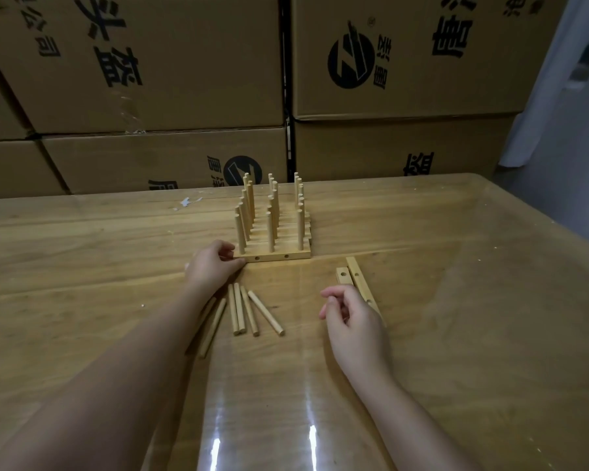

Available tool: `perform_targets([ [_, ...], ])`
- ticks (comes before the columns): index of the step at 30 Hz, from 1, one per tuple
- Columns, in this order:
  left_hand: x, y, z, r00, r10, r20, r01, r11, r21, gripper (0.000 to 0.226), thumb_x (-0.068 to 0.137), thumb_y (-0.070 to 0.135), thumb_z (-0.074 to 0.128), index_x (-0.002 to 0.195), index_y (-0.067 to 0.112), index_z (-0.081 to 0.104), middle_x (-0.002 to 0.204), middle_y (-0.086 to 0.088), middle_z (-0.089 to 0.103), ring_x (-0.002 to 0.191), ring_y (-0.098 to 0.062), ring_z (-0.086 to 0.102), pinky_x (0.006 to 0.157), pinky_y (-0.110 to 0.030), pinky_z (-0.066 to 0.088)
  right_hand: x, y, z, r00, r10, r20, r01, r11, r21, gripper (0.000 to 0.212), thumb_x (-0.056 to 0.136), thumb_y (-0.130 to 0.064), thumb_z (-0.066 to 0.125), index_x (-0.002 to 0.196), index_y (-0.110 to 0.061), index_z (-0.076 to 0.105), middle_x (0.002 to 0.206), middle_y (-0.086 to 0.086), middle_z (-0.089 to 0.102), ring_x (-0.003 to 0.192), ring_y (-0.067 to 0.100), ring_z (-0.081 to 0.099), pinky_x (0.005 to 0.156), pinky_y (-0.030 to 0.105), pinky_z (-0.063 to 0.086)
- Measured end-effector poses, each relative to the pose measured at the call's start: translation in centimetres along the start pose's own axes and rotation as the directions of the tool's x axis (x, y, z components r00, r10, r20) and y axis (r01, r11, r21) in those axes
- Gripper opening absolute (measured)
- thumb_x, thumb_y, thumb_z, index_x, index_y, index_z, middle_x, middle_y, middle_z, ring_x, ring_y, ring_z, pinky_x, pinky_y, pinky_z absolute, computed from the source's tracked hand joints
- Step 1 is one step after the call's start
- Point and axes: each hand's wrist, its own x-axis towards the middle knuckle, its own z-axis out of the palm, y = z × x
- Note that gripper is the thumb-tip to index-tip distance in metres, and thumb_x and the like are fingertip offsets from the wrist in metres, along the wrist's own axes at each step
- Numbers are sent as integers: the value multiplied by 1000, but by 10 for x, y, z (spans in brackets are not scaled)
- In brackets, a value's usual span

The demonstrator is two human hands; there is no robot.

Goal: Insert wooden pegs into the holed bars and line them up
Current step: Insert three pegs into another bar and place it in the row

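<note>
My left hand (211,268) pinches the front bar (276,256) at its left end; right hand (352,322) loosely curled, empty. I see table (456,266), pegged bars (289,232) lined up behind, two bare bars (356,277) under right fingers, loose pegs (242,311) by left wrist.

— Any print worth reading?
— Only on the stacked brown cardboard boxes (184,79) beyond both hands. Black Chinese characters, upside down: 头盔 and 公司 far above the left hand (211,266), 盔 beyond the right hand (351,321).
— A brand?
— A round black logo (351,61), wordless.
</note>
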Motion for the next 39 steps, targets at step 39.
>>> perform_targets([
  [39, -25, 24, 1, 995, 37, -91, -27, 994, 109, 34, 91, 20, 58, 125, 14, 58, 121, -7, 60, 114, -24, 54, 100, -43, 46, -5, -3, 2, 951, -260, -166, 202, 931, -303, 17, 83, -6, 61, 91, -20, 66, 90, -8, 64, 89, 16, 57, 83, 31, 31],
])
